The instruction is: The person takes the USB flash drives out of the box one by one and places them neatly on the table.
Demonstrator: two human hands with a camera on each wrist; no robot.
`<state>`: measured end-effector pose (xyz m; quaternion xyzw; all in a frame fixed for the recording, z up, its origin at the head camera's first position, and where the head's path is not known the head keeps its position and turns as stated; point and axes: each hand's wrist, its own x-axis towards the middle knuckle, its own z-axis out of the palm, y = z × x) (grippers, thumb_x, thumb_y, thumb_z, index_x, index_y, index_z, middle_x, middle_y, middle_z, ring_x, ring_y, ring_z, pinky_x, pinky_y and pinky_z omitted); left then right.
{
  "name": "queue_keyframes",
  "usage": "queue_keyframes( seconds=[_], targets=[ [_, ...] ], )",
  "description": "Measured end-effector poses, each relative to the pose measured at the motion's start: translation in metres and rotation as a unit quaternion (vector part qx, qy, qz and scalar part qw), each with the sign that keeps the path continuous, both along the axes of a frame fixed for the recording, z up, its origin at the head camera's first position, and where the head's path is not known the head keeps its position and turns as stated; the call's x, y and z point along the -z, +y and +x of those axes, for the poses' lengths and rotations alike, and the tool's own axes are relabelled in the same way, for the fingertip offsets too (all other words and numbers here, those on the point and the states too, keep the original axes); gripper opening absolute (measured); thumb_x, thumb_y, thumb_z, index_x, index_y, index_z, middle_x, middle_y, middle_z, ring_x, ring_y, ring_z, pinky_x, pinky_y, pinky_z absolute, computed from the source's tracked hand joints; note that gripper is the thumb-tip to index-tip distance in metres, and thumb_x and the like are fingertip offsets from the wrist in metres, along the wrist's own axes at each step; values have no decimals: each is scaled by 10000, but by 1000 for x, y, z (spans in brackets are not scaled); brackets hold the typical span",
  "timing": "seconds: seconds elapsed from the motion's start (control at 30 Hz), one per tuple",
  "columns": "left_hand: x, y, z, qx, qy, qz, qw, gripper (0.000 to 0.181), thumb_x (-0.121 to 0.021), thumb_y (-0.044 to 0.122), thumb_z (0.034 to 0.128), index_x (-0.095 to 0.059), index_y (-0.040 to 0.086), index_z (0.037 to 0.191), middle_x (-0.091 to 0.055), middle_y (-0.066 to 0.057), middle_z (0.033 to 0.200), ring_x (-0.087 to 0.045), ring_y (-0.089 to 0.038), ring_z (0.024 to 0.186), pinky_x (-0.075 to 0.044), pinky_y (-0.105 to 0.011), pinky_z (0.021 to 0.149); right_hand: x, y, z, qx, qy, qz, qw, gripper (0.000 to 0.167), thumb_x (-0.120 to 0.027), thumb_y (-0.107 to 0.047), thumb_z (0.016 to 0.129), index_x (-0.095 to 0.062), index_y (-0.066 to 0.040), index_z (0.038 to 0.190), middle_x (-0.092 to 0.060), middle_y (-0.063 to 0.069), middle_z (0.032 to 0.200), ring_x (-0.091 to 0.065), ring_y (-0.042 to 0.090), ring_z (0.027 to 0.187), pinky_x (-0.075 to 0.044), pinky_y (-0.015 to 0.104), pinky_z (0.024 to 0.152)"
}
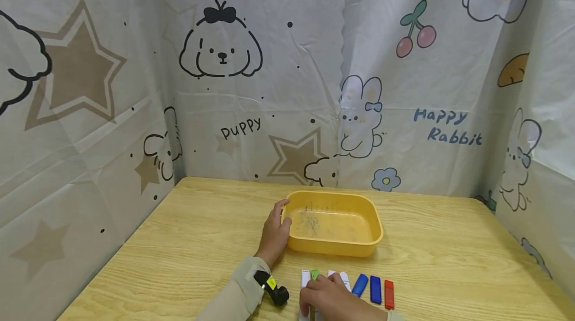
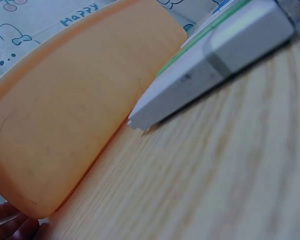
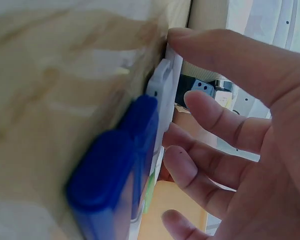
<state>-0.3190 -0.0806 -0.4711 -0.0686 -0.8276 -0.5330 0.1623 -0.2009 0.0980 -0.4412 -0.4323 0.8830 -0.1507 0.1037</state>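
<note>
A yellow plastic basin (image 1: 334, 247) stands on the table, with dark marks on its inside floor. My left hand (image 1: 275, 233) grips its left edge, thumb at the rim; in the left wrist view, fingers (image 2: 12, 222) bend beside a lower corner. In front of the basin lies a row of small flat sticks: white (image 1: 305, 277), green (image 1: 315, 274), more white, two blue (image 1: 375, 289) and one red (image 1: 389, 294). My right hand (image 1: 334, 298) is over the row's left part and hides some pieces. Its thumb (image 3: 215, 47) touches a white piece's edge; the other fingers are bent and spread.
The wooden table (image 1: 202, 241) extends to both sides of the basin. Behind and beside it hangs a white printed curtain (image 1: 269, 91). A black camera (image 1: 276, 291) is strapped to my left wrist, near the left end of the row.
</note>
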Motion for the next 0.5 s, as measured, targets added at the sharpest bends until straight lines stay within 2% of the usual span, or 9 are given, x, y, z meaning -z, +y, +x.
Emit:
queue_keyframes(
  seconds=[0.13, 0.5],
  targets=[
    [-1, 0, 0, 2, -72, 16, 10000, 444, -464, 97, 927, -461, 199, 1359, -486, -106, 1404, -454, -289, 1289, -355, -514, 1053, 12, 3, -7, -121, 169, -85, 9997, 220, -719, -472, 802, -608, -344, 942, -537, -228, 935, -430, 13, 820, -343, 323, 731],
    [-1, 1, 1, -26, 17, -7, 10000, 442, -461, 86, 917, -469, 169, 1351, -490, -123, 1396, -460, -312, 1281, -366, -530, 1038, -10, 0, 8, 0, 276, 7, 9996, 281, -705, -523, 784, -610, -318, 952, -529, -208, 951, -417, 8, 826, -321, 302, 726]
  ],
)
